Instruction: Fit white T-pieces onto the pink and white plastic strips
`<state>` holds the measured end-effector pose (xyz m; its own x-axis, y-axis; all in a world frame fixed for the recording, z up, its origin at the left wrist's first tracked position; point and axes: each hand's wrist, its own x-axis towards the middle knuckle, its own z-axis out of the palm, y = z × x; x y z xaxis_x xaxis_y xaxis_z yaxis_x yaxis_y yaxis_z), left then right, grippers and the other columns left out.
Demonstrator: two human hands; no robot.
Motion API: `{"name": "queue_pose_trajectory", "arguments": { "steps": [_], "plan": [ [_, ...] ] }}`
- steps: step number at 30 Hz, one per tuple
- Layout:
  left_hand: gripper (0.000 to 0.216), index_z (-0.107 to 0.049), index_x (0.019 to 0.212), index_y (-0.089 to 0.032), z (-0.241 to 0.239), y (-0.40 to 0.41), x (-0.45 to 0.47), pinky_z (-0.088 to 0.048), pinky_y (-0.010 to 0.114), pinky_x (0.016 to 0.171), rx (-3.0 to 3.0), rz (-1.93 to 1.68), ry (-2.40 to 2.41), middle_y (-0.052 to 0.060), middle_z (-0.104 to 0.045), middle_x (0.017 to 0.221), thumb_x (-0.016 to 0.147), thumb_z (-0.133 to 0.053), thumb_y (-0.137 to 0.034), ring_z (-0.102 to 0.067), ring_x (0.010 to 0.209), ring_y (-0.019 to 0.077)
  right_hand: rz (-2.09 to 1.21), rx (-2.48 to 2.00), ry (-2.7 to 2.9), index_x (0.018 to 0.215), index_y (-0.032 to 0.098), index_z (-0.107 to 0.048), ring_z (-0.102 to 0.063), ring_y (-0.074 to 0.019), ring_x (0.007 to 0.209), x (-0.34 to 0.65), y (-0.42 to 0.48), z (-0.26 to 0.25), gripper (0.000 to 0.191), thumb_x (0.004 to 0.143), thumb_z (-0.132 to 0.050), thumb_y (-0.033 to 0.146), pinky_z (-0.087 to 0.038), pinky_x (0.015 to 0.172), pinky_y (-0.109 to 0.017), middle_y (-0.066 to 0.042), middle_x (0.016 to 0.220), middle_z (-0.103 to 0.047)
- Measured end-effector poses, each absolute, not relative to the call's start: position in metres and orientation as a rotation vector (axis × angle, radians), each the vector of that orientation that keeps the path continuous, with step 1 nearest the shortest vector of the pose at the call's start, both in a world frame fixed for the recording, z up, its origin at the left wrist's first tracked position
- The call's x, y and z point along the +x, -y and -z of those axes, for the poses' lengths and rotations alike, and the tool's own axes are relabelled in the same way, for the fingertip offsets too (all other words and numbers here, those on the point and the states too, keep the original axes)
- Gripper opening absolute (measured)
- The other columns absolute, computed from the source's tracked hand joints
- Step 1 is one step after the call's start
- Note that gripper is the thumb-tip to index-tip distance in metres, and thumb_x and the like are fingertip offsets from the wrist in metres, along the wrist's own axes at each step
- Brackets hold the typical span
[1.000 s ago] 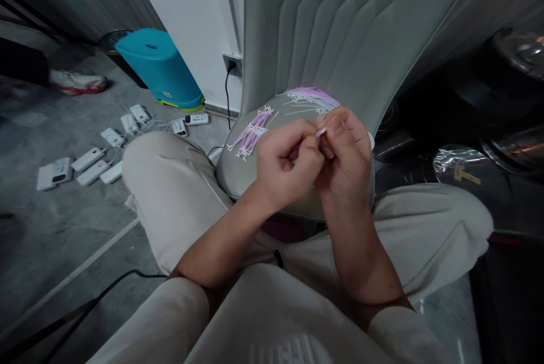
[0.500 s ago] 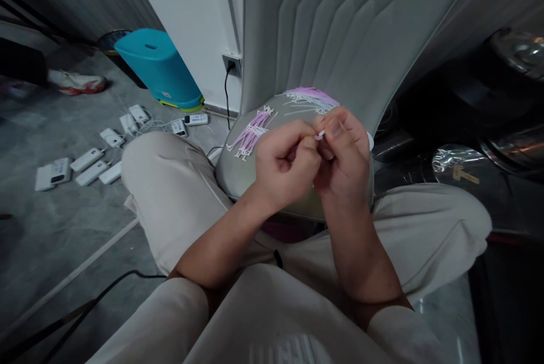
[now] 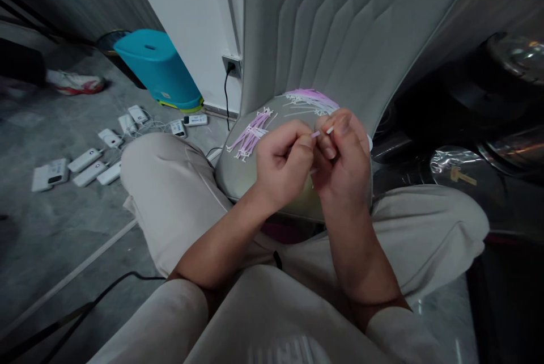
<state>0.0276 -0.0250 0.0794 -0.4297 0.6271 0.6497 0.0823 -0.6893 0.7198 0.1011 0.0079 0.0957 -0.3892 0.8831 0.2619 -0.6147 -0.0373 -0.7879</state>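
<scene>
My left hand [image 3: 280, 160] is closed, with thumb and forefinger pinching a thin purple stick [image 3: 315, 134] whose short end pokes out. My right hand [image 3: 346, 163] is closed too, its fingertips on a small white piece [image 3: 330, 130]. A narrow gap separates the purple end from the white one. Both hands hover over the seat of a grey padded chair [image 3: 232, 177]. On that seat, left of my hands, lies a crossed bundle of purple and white sticks [image 3: 251, 132] with white ends. Behind the hands is another pile of purple and white sticks [image 3: 312, 97].
White power-bank-like devices [image 3: 87, 160] with cables lie on the floor at left. A blue bin [image 3: 151, 66] stands by the wall, near a plugged socket [image 3: 232, 66]. Another person's shoe [image 3: 79, 83] is at far left. Shiny dark containers [image 3: 454, 165] stand at right.
My fingertips have drawn slightly apart. The purple end and the white piece, close together before, now show a gap between them. The sticks on the chair have stayed put.
</scene>
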Motion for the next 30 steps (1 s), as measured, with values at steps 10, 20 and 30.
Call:
{"name": "queue_pose_trajectory", "arguments": {
  "steps": [10,20,30],
  "plan": [
    [0.030,-0.068,0.079,-0.019,-0.026,-0.038,-0.019,-0.047,0.026,0.070,1.795,-0.920,-1.843,0.001,-0.069,0.078,0.092,-0.041,-0.022,-0.061,0.074,0.0143,-1.483,-0.761,1.098,0.070,0.022,-0.054,-0.026,-0.0030,0.039,0.141,-0.076,-0.085,0.041,0.069,-0.083,0.051,-0.015,0.041,-0.022,0.010,0.051,-0.040],
    [0.036,-0.075,0.114,-0.017,0.005,-0.070,-0.050,-0.050,0.037,0.102,1.978,-0.471,-1.899,0.012,-0.074,0.117,0.096,-0.051,-0.036,-0.067,0.109,0.0244,-1.460,-1.058,1.213,0.068,0.018,-0.061,-0.037,-0.0033,0.043,0.182,-0.102,-0.049,0.033,0.063,-0.087,0.038,-0.026,0.042,-0.018,0.008,0.050,-0.050],
    [0.045,-0.065,0.133,-0.013,-0.001,-0.158,-0.073,-0.049,0.046,0.102,2.078,-0.327,-2.108,0.019,-0.063,0.133,0.096,-0.044,-0.025,-0.059,0.124,0.0344,-1.741,-0.996,1.075,0.072,0.018,-0.064,-0.036,-0.0019,0.041,0.203,-0.110,-0.048,0.029,0.068,-0.086,0.037,-0.025,0.045,-0.019,0.007,0.056,-0.049]
  ]
}}
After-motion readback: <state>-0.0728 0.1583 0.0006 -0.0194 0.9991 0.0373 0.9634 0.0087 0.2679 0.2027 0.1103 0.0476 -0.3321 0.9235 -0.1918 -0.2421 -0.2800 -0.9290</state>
